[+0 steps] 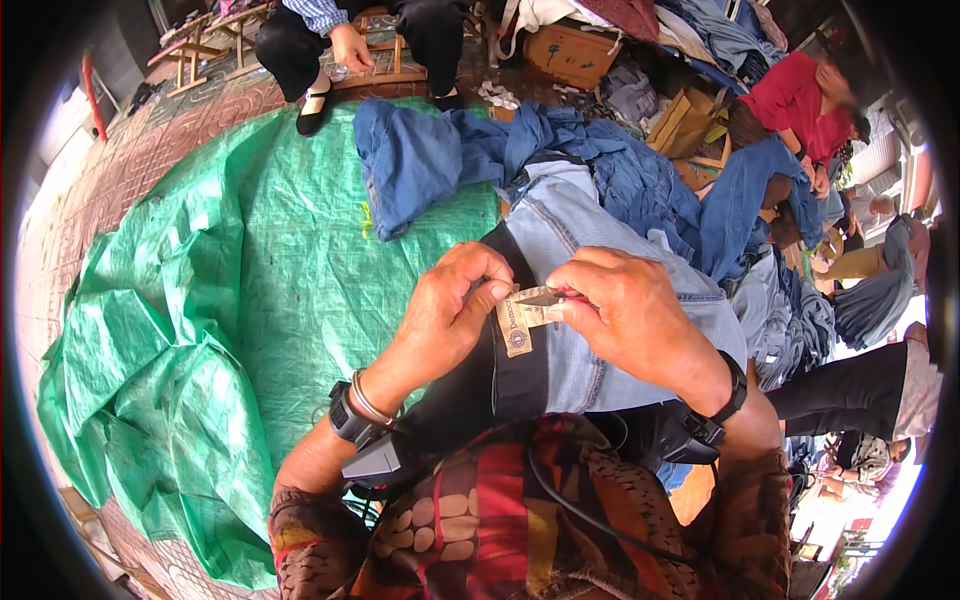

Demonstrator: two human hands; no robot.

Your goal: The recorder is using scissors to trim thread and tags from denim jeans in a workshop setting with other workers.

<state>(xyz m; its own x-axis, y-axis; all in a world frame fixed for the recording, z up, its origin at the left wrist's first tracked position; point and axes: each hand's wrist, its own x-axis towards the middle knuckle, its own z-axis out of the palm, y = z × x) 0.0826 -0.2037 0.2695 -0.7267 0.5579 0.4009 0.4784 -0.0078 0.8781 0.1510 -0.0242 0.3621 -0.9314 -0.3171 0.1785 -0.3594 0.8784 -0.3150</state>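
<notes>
Light blue denim jeans (640, 350) with a dark waistband (518, 385) lie across my lap. A beige fabric label (517, 334) is on the waistband. My left hand (450, 310) pinches the label's upper left corner between closed fingers. My right hand (630, 320) is closed around a small metal cutting tool (545, 298) with a reddish handle, its blade at the label's right part; the tool's exact shape is mostly hidden by my fingers.
A crumpled green tarp (170, 330) covers the ground at left. Dark blue jeans (405, 160) and clothing piles (770, 305) lie ahead and right. A seated person (295, 35) is at top, another in red (800, 105) at upper right. A cardboard box (565, 55) stands behind.
</notes>
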